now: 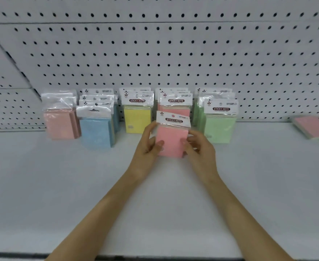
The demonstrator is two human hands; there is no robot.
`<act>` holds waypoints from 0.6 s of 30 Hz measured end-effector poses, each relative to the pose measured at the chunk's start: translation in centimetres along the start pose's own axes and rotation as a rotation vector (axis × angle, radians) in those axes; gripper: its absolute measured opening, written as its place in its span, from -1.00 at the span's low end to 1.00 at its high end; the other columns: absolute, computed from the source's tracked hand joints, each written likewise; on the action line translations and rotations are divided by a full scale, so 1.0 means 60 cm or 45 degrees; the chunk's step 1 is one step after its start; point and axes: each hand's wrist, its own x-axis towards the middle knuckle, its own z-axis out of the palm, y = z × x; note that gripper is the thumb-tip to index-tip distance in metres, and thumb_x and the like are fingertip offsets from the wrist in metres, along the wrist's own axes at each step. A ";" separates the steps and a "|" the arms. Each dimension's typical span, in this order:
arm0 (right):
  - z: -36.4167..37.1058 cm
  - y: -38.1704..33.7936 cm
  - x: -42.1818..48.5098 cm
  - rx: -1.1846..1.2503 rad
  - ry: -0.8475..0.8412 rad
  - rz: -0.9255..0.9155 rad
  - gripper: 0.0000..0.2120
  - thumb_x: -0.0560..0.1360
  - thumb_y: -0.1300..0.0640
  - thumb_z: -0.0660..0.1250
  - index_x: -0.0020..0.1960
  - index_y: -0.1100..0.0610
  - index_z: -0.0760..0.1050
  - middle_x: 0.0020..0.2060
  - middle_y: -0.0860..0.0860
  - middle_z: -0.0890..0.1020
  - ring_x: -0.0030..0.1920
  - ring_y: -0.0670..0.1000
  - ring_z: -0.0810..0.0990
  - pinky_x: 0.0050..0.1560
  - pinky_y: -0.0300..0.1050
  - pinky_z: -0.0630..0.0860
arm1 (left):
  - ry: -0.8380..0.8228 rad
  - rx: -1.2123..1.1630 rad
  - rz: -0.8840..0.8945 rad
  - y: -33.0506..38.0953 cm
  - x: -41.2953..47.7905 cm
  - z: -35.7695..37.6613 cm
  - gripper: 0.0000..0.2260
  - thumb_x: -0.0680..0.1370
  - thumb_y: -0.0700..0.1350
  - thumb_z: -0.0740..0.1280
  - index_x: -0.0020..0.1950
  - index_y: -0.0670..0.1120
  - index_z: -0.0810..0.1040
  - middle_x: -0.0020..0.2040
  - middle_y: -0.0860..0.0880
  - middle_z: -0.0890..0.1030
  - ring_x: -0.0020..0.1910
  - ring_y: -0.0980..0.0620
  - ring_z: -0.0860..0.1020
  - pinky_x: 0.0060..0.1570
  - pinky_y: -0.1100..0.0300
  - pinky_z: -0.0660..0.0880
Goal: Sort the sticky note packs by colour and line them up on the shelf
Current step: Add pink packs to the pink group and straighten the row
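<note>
Currently the pink pack (172, 140) stands upright, header card on top and printed face toward the person, directly in front of the pink row (175, 104) and near its front pack; whether its lower edge rests on the shelf (42, 185) cannot be determined. The left hand (147, 147) grips the pack's left edge, thumb on the front face and fingers (151, 129) wrapped behind. The right hand (202, 147) grips the right edge with curled fingers. This two-sided hold likely keeps the pack square to the row, so it can be set down as the next pack in line without tipping. The position matches the colour sort: the pack sits between the yellow row (137, 117) on its left and the green row (220, 127) on its right. Further left stand the blue row (96, 130) and a pale pink row (60, 125). All rows lean back toward the pegboard (173, 53), which appears to support them. At the far right, loose packs (313, 129) lie flat on the shelf, well apart from the rows and apparently not yet sorted.
</note>
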 end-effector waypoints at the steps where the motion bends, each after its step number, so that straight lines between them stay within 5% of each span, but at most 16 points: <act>1: 0.003 0.000 0.005 0.016 0.012 -0.007 -0.66 0.49 0.28 0.34 0.16 -0.07 0.48 -0.20 -0.13 0.60 -0.23 -0.11 0.58 -0.20 -0.19 0.57 | 0.001 0.024 0.024 -0.003 0.007 -0.002 -0.56 0.52 -0.08 0.29 0.35 0.22 0.27 -0.09 -0.12 0.60 -0.05 0.02 0.54 0.02 0.16 0.47; 4: 0.010 0.005 0.019 -0.040 0.045 -0.061 -0.48 0.49 0.25 0.35 0.20 -0.31 0.34 -0.17 -0.10 0.61 -0.25 -0.07 0.57 -0.12 -0.07 0.56 | 0.100 0.128 0.095 -0.014 0.027 -0.008 -0.55 0.53 -0.10 0.28 0.33 0.28 0.29 -0.07 -0.14 0.60 -0.06 -0.01 0.55 -0.02 0.13 0.50; 8: 0.023 0.005 0.034 -0.223 0.121 -0.116 -0.38 0.52 0.20 0.31 0.28 -0.43 0.17 -0.09 -0.09 0.61 -0.22 -0.18 0.55 -0.07 -0.19 0.51 | 0.261 0.316 0.188 -0.021 0.049 -0.006 -0.48 0.53 -0.34 0.22 0.31 0.22 0.33 0.06 -0.07 0.57 -0.06 0.20 0.55 -0.08 0.34 0.49; 12: 0.028 0.004 0.048 -0.338 0.245 -0.096 -0.44 0.52 0.21 0.30 0.38 -0.25 0.26 -0.14 -0.17 0.57 -0.21 -0.16 0.54 -0.10 -0.26 0.45 | 0.267 0.512 0.225 -0.032 0.057 -0.009 -0.33 0.43 -0.48 0.20 0.37 0.14 0.34 0.10 -0.06 0.47 0.00 0.27 0.48 -0.01 0.38 0.46; 18: 0.035 0.006 0.054 -0.379 0.273 -0.120 -0.51 0.48 0.28 0.32 0.34 -0.03 0.34 -0.10 -0.09 0.57 -0.15 -0.08 0.56 -0.06 -0.11 0.52 | 0.310 0.463 0.162 -0.038 0.057 -0.009 -0.56 0.46 -0.44 0.26 0.28 -0.09 0.48 0.08 -0.08 0.57 -0.06 0.16 0.56 0.01 0.38 0.48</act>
